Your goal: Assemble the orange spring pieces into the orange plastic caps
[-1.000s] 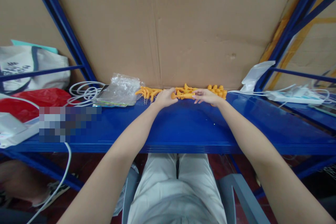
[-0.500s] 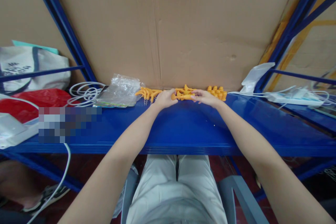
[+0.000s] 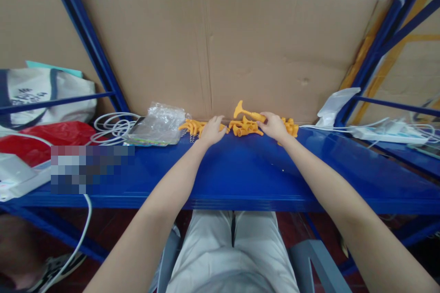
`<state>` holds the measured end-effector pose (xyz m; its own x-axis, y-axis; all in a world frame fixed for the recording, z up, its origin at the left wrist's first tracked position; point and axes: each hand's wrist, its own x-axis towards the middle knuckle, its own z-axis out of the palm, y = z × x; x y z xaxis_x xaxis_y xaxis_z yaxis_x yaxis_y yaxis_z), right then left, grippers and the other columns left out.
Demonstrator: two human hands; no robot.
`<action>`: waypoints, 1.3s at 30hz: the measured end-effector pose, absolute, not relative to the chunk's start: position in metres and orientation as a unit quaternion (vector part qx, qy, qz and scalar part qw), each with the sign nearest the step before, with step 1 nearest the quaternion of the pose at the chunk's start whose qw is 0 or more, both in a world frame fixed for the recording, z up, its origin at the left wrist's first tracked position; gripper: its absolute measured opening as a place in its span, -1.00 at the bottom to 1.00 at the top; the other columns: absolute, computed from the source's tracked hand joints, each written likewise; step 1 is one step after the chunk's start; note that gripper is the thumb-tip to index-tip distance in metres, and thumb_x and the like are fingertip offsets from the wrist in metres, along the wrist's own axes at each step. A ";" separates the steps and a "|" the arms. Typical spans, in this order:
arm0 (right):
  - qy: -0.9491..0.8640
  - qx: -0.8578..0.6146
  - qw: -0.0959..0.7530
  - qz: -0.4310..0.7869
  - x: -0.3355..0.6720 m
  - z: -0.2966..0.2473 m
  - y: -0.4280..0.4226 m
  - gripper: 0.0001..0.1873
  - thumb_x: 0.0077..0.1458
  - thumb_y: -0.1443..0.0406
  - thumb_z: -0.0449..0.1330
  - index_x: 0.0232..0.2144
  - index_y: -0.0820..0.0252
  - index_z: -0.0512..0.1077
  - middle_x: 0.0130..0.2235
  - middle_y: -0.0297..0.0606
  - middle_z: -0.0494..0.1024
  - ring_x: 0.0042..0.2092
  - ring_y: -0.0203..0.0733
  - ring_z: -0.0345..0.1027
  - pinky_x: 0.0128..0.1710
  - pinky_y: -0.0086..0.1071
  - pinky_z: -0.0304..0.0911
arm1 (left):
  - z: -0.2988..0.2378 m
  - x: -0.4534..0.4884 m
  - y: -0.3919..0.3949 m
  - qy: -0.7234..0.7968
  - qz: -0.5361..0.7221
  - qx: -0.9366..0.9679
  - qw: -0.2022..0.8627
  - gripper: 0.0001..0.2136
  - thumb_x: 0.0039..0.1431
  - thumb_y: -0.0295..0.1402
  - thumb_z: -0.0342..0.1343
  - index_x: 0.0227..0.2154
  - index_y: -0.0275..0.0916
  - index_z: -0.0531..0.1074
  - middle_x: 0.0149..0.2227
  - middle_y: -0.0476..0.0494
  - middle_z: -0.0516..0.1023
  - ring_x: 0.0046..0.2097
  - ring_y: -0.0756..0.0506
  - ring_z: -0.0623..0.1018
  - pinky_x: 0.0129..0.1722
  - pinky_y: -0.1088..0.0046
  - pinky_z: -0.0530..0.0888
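My right hand (image 3: pixel 274 126) is closed round the handle of an orange toy hammer (image 3: pixel 246 111). The hammer's head points left and is raised above a pile of orange plastic pieces (image 3: pixel 245 127) on the blue shelf. My left hand (image 3: pixel 212 131) is left of that pile, its fingers stretched forward and apart. Beside it on the left lie several orange-handled pieces with metal spirals, like corkscrews (image 3: pixel 191 127). Partly behind my right hand is a group of stubby orange pieces (image 3: pixel 291 127).
A cardboard panel (image 3: pixel 254 50) closes off the back of the blue shelf (image 3: pixel 240 169). To the left are a clear plastic bag (image 3: pixel 160 123), coiled white cable (image 3: pixel 112 126) and a red bag (image 3: pixel 65 135). A white power strip (image 3: pixel 388 133) lies at right. Another person's leg (image 3: pixel 20 247) shows lower left.
My right hand has lifted the hammer up from the orange pile, its head now raised. My left hand has drawn slightly left, away from the pile. The view has tilted up a little.
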<state>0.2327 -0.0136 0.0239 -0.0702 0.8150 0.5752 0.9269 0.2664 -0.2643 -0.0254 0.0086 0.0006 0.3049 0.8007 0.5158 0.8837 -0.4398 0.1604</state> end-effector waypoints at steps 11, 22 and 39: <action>-0.691 -0.685 0.213 -0.088 0.204 0.049 0.004 -0.62 0.29 0.25 0.11 0.07 0.18 0.54 0.06 0.01 0.63 0.12 0.11 0.50 0.06 -0.18 0.34 | -0.017 -0.045 0.028 -0.579 -0.070 -0.809 0.078 -0.49 0.38 -0.37 -0.15 0.35 -0.18 0.31 0.42 -0.22 0.28 0.41 -0.19 0.30 0.39 0.21 0.22; -0.703 -0.687 0.143 -0.116 0.168 0.044 0.029 -0.63 0.29 0.35 0.06 0.06 0.26 0.52 0.05 0.08 0.63 0.16 0.06 0.46 0.19 -0.08 0.15 | -0.005 -0.036 0.012 -0.634 -0.080 -0.764 0.086 -0.54 0.28 -0.40 -0.05 0.20 -0.22 0.46 0.23 -0.38 0.50 0.27 -0.34 0.47 0.25 0.10 0.37; -0.716 -0.682 0.128 -0.073 0.162 0.025 0.038 -0.45 0.37 0.29 -0.03 0.35 0.26 0.26 0.30 0.17 0.40 0.30 0.12 0.30 0.24 0.03 0.12 | 0.012 -0.023 -0.003 -0.610 -0.057 -0.789 0.057 -0.71 0.18 -0.32 0.13 -0.07 -0.14 0.62 0.02 -0.28 0.66 0.08 -0.32 0.62 0.06 0.19 0.53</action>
